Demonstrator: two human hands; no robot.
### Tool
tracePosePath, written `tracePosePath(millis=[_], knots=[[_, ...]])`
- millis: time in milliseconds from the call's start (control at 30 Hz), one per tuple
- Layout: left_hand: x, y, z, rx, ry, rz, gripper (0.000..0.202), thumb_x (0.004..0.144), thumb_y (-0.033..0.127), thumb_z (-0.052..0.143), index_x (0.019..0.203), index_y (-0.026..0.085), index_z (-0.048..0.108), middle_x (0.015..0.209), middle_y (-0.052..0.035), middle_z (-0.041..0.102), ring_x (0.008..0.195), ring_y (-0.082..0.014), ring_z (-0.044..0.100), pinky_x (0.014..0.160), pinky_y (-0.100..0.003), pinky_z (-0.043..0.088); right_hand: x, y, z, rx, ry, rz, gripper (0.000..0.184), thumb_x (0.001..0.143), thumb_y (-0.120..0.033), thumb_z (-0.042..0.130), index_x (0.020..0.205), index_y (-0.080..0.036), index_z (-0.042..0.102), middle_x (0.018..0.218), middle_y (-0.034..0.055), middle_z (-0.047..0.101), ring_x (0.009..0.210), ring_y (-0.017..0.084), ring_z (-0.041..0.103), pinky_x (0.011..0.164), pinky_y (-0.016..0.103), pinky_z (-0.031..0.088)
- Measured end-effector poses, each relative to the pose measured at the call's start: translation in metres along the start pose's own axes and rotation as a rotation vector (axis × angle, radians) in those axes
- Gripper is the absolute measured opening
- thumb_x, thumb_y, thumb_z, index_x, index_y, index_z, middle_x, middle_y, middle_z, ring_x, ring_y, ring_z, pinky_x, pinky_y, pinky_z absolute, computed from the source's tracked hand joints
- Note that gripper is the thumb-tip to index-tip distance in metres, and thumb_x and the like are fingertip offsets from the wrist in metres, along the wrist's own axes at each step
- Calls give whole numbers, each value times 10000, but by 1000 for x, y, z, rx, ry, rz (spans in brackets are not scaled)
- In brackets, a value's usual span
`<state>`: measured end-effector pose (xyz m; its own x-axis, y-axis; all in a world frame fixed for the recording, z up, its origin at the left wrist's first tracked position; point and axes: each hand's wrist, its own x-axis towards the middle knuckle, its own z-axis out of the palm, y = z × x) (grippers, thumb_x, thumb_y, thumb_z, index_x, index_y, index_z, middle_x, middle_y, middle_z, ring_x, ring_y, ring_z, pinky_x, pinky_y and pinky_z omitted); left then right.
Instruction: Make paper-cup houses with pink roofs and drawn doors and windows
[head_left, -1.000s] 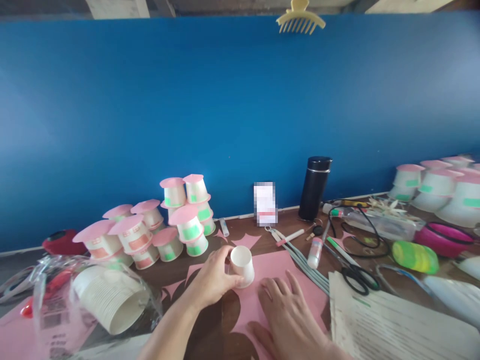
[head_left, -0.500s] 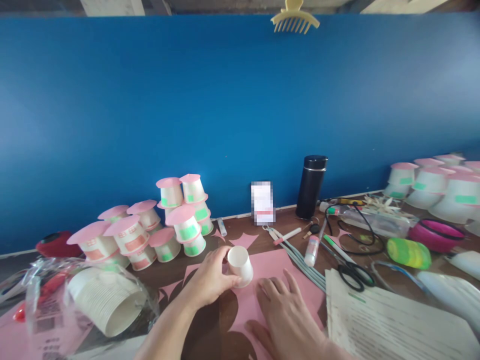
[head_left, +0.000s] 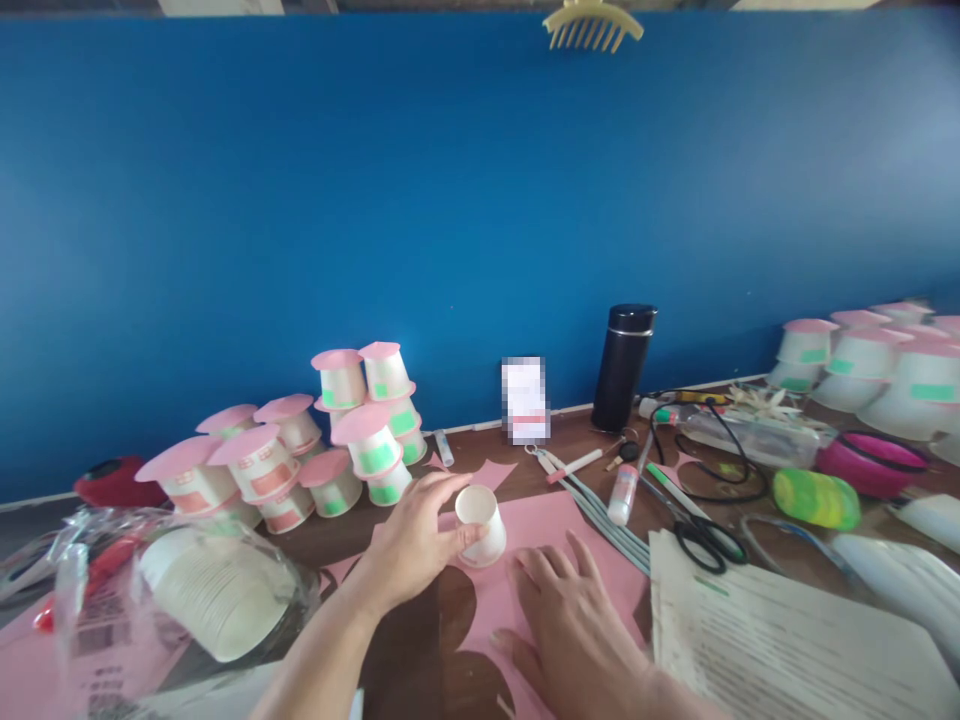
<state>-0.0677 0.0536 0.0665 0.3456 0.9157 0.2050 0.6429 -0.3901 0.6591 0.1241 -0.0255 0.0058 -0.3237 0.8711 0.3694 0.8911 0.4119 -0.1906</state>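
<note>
A white paper cup (head_left: 484,525) stands mouth up on a pink sheet of paper (head_left: 551,510) that has rounded pieces cut out of it. My left hand (head_left: 416,540) is at the cup's left side, open, with its fingers lifted off the rim. The thumb overlaps the front of the cup; whether it touches I cannot tell. To the right, my right hand (head_left: 566,610) lies flat on the pink sheet with fingers spread, holding nothing.
Cups with pink paper tops (head_left: 367,440) are stacked at the left back. Bagged paper cups (head_left: 217,600) lie at front left. Rightward are a black flask (head_left: 625,365), a glue bottle (head_left: 623,495), scissors (head_left: 709,542), printed sheets (head_left: 780,640) and more topped cups (head_left: 862,355).
My left hand has loosened from around the cup, its fingers rising and opening away from the rim. My right hand stays flat on the paper. The view has tilted slightly.
</note>
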Motion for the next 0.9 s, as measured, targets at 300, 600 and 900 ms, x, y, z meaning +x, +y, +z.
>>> tracePosePath(millis=[300, 600, 900], knots=[[1, 1, 3, -4, -28, -27, 444, 781, 374, 648, 1216, 305, 596, 1280, -48, 607, 1183, -268, 546, 983, -390, 449, -2, 0, 0, 32, -32, 18, 359, 788, -408, 673, 1061, -175, 660, 1026, 77, 662, 968, 282, 583, 1059, 608, 267], [1, 1, 4, -24, -30, -25, 394, 777, 351, 654, 1168, 315, 622, 1247, -24, 627, 1148, -249, 563, 980, -370, 448, -2, 2, 1, 28, -8, 9, 378, 789, -406, 667, 1075, -159, 649, 1021, 84, 662, 969, 284, 579, 1053, 599, 278], [2, 0, 2, -71, -78, -31, 400, 772, 336, 667, 1168, 306, 619, 1262, -31, 614, 1156, -254, 546, 994, -387, 425, -2, 3, 2, 38, 15, 5, 398, 744, -362, 725, 1070, -146, 650, 991, 88, 663, 943, 283, 596, 1049, 600, 284]])
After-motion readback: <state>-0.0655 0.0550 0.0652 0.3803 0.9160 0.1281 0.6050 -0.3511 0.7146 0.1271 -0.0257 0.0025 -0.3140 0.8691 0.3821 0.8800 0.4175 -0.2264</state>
